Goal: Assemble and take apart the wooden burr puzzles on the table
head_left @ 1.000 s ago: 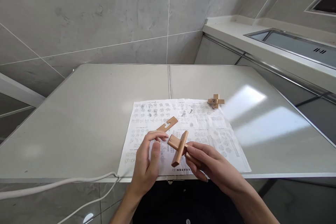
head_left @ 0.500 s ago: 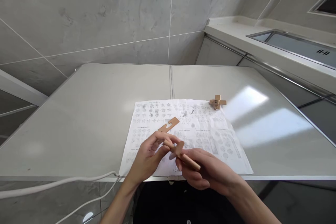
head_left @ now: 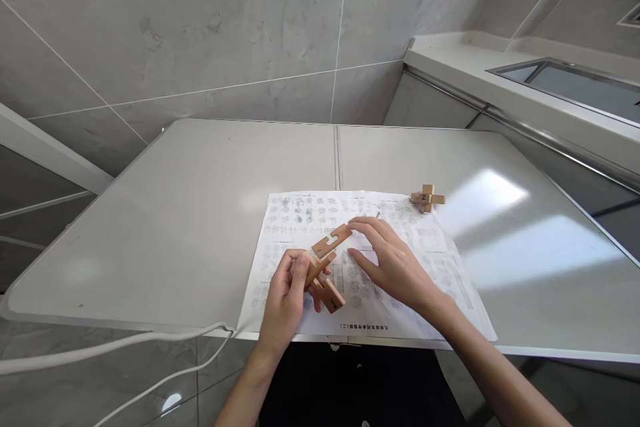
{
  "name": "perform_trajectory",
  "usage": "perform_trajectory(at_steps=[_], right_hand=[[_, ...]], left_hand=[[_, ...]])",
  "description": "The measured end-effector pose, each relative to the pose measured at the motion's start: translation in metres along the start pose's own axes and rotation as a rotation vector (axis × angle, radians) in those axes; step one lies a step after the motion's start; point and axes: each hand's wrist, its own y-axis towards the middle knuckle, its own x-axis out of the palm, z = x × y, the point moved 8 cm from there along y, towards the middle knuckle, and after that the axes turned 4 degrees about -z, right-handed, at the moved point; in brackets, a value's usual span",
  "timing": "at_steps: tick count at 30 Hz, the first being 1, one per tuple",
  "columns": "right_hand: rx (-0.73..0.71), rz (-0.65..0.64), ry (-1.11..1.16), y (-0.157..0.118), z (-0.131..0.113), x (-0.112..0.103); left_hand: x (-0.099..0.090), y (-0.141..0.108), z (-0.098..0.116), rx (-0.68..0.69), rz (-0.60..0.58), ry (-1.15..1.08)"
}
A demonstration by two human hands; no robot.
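My left hand (head_left: 290, 287) is closed round joined wooden puzzle pieces (head_left: 330, 296), held above the near part of the printed sheet (head_left: 370, 329). Beyond them a flat notched wooden piece (head_left: 325, 247) lies slanted on the paper. My right hand (head_left: 387, 257) has its fingers apart, with the fingertips at the far right end of that notched piece; it grips nothing. An assembled wooden cross puzzle (head_left: 427, 198) rests at the sheet's upper right corner.
The sheet lies on a large light table (head_left: 225, 180) with a seam behind it. A white cable (head_left: 150, 336) runs along the near left edge. A counter with a sink (head_left: 565, 83) stands at the right.
My right hand has let go of the joined pieces and moved up and right to the notched piece. My left hand now holds the joined pieces alone. The view has shifted slightly.
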Motion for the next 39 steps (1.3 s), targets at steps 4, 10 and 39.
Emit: perform_trajectory(at_steps=[4,10,39], right_hand=[[-0.154,-0.053,-0.057,0.013,-0.002,0.005],[-0.194,-0.101,-0.091,0.020,0.003,0.011],[0.350,-0.253,1.300,-0.012,-0.022,0.025]], left_hand=[[0.002,0.000,-0.001,0.002,-0.011,0.011],[0.001,0.001,-0.003,-0.026,-0.021,0.020],[-0.004,0.000,-0.010,-0.077,0.030,-0.034]])
